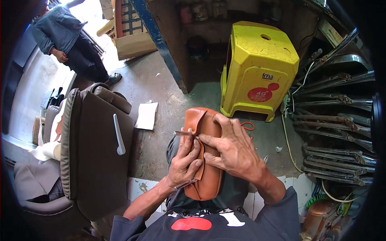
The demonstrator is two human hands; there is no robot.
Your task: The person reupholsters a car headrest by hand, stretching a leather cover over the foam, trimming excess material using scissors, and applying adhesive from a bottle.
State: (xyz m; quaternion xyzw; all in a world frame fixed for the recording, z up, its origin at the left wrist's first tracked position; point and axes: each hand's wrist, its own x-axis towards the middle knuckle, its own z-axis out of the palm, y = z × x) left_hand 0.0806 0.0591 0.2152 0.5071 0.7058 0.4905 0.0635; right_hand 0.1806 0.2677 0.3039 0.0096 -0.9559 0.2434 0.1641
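Note:
A long orange-brown padded piece covered in leather-like material (210, 182) lies lengthwise across my lap. Two thin metal bars stick out on its left side, an upper bar (183, 133) and a lower bar (185, 184). Between those bars, my left hand (185, 160) is closed on the loose edge of the cover, fingers bent. From the other side my right hand (237, 150) grips the pad, its index finger pressing at the open seam near the upper bar. Whatever is pinched at that fingertip is too small to make out.
A brown upholstered chair part (100, 140) stands at left, with a pale plastic lever (119, 134) on its side. White paper (146, 115) lies on the floor. Ahead is a yellow plastic stool (263, 60). Metal frames (337, 124) are stacked at right. A person (64, 40) stands far left.

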